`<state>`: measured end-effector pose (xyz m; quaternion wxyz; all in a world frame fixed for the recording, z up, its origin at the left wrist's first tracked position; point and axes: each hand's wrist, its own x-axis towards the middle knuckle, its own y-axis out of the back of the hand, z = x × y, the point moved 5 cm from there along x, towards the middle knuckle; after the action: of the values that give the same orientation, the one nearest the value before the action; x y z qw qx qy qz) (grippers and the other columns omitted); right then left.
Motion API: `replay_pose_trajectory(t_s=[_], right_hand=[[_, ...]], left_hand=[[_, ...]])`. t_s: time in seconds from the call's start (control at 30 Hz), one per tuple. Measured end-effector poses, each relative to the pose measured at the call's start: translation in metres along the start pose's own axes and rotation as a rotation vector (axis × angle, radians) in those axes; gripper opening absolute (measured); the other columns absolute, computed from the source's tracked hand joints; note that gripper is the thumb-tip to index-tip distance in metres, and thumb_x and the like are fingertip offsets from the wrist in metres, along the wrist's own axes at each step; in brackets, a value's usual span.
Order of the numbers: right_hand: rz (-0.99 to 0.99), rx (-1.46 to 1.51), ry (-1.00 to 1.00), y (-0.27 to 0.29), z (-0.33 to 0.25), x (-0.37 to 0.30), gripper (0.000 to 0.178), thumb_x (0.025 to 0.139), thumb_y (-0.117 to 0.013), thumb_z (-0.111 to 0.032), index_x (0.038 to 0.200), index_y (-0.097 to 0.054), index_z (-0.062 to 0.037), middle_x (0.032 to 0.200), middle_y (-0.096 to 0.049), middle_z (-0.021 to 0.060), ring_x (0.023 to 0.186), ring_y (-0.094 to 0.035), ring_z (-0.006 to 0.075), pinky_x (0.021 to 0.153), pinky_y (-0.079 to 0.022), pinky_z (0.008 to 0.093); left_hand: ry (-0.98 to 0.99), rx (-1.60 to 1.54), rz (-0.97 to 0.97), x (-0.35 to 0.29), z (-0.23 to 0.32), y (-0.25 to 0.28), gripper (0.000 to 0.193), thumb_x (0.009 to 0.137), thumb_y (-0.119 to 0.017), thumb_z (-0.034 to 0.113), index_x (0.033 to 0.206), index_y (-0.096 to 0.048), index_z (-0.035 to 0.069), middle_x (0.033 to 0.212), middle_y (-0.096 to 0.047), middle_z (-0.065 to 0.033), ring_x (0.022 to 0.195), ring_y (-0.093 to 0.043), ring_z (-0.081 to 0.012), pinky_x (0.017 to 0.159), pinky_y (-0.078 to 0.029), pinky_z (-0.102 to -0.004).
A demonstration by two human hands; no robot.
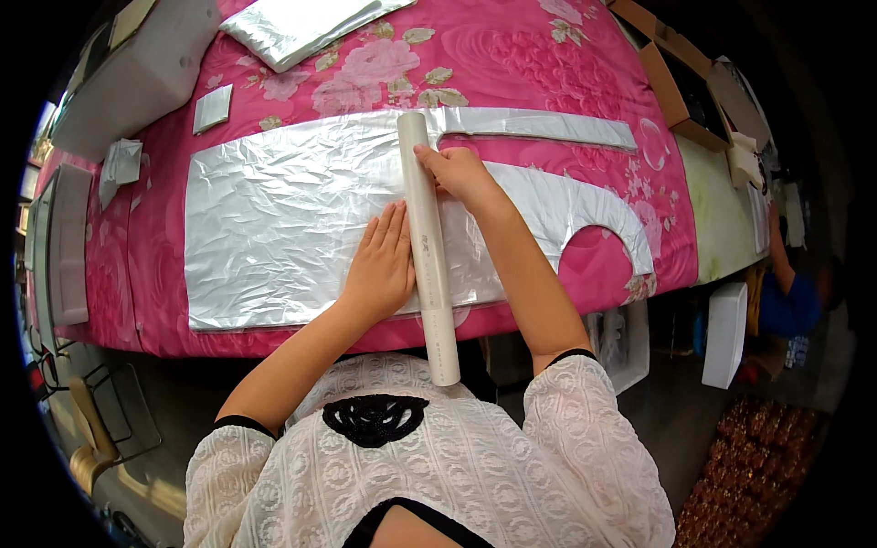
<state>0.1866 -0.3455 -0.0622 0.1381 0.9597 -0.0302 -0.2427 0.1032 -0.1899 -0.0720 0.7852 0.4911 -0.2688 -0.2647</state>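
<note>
Across a silver plastic sheet [274,228] lies a pale, smooth pipe [422,219], its near end sticking out past the table's front edge. The sheet is creased and shiny; toward the right it splits into a long straight strip and a wider curved piece with a rounded cutout. My right hand [459,175] grips the pipe near its far end, thumb on top and the other fingers partly hidden. Flat on the sheet, my left hand [384,260] rests with fingers stretched out, its edge against the pipe's left side.
Under the sheet is a pink floral cloth [512,64]. A folded silver sheet [301,32] lies at the back, a small silver packet [213,110] at left. White foam box [137,73] stands far left, cardboard box [685,96] far right. A person in blue [790,301] is at right.
</note>
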Motion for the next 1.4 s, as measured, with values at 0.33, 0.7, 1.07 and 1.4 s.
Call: replay_pose_trajectory(t_s=[0.33, 0.7, 1.07, 1.4], right_hand=[[0.198, 1.515, 0.186, 0.108, 0.030, 0.062, 0.033, 0.086, -0.053, -0.028, 0.105, -0.054, -0.0013, 0.113, -0.059, 0.0146, 0.102, -0.057, 0.0278, 0.090, -0.045, 0.0414], [-0.031, -0.060, 0.760, -0.116, -0.133, -0.042, 0.051, 0.090, -0.054, -0.039, 0.114, -0.054, 0.0064, 0.106, -0.061, 0.0193, 0.102, -0.056, 0.0323, 0.088, -0.042, 0.0371], [-0.546, -0.210, 0.892, -0.250, -0.092, -0.100, 0.062, 0.089, -0.052, -0.038, 0.132, -0.039, 0.0048, 0.136, -0.041, 0.0227, 0.129, -0.035, 0.0354, 0.107, -0.028, 0.0432], [-0.167, -0.992, 1.026, 0.001, 0.020, -0.127, 0.057, 0.087, -0.052, -0.041, 0.131, -0.045, -0.0055, 0.139, -0.040, 0.0147, 0.129, -0.038, 0.0325, 0.105, -0.031, 0.0434]], left_hand=[[-0.006, 0.018, -0.007, 0.002, 0.002, 0.000, 0.059, 0.086, -0.039, 0.016, 0.138, -0.026, -0.009, 0.146, -0.025, -0.0236, 0.138, -0.020, -0.0331, 0.113, -0.014, -0.0435], [-0.129, -0.117, 0.108, -0.003, -0.003, 0.009, 0.057, 0.088, -0.039, 0.020, 0.136, -0.030, -0.010, 0.144, -0.029, -0.0237, 0.134, -0.029, -0.0337, 0.111, -0.020, -0.0447], [-0.076, -0.160, 0.130, -0.006, -0.009, -0.003, 0.069, 0.078, -0.054, 0.012, 0.137, -0.026, -0.008, 0.144, -0.026, -0.0234, 0.137, -0.022, -0.0358, 0.111, -0.020, -0.0441], [0.099, -0.327, 0.295, -0.087, -0.075, 0.094, 0.055, 0.077, -0.053, -0.006, 0.130, -0.042, 0.001, 0.140, -0.039, -0.0149, 0.132, -0.033, -0.0319, 0.107, -0.029, -0.0393]])
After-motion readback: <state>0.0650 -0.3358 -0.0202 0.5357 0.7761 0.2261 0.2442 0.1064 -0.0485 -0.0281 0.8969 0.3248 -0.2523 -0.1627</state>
